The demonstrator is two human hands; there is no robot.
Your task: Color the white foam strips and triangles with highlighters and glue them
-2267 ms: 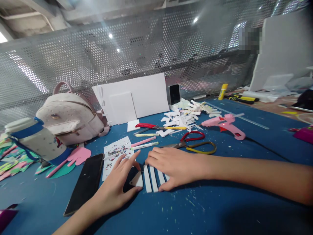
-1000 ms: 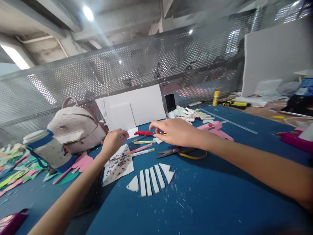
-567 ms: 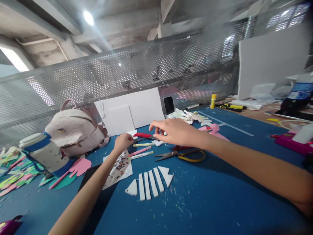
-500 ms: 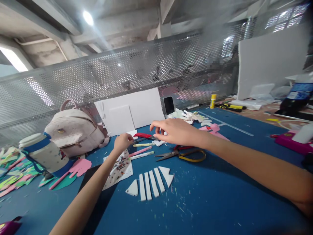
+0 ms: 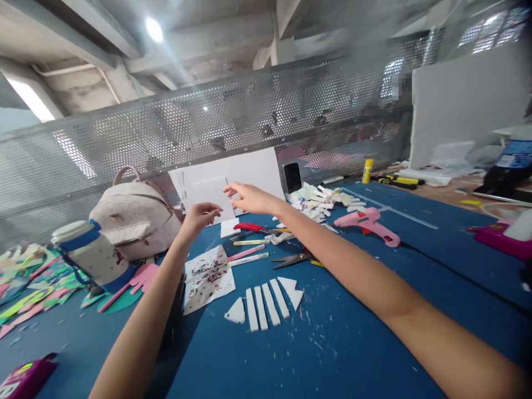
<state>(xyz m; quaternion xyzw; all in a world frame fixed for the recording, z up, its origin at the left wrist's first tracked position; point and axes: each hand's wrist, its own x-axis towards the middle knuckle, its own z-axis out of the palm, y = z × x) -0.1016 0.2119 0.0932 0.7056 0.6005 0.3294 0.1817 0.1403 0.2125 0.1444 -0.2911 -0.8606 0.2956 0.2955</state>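
Observation:
My right hand [image 5: 251, 198] reaches leftward in front of the white boards, its fingers apart and slightly curved, with nothing visible in them. Just left of it, my left hand [image 5: 200, 215] has loosely bent fingers that look parted, and I see nothing held. Both are nearest to a smaller white foam board [image 5: 211, 191] leaning on a larger white board [image 5: 257, 174]; whether they touch it is unclear. Below lies a small white square [image 5: 230, 227] beside red-handled pliers [image 5: 249, 227]. Nearer to me, cut white foam strips [image 5: 266, 305] form a fish-skeleton shape between a head piece and a tail piece.
Scissors [image 5: 291, 259], markers [image 5: 249, 258] and a bead-strewn paper [image 5: 208, 282] lie mid-table. A pink glue gun [image 5: 368, 223] trails a cord to the right. White scraps [image 5: 320, 202] heap behind. At left stand a bottle [image 5: 93, 257] and a backpack [image 5: 133, 216].
Both my hands have moved up and away from the pliers area toward the white boards, the right one also leftward. The pink glue gun is now uncovered. The view has shifted slightly.

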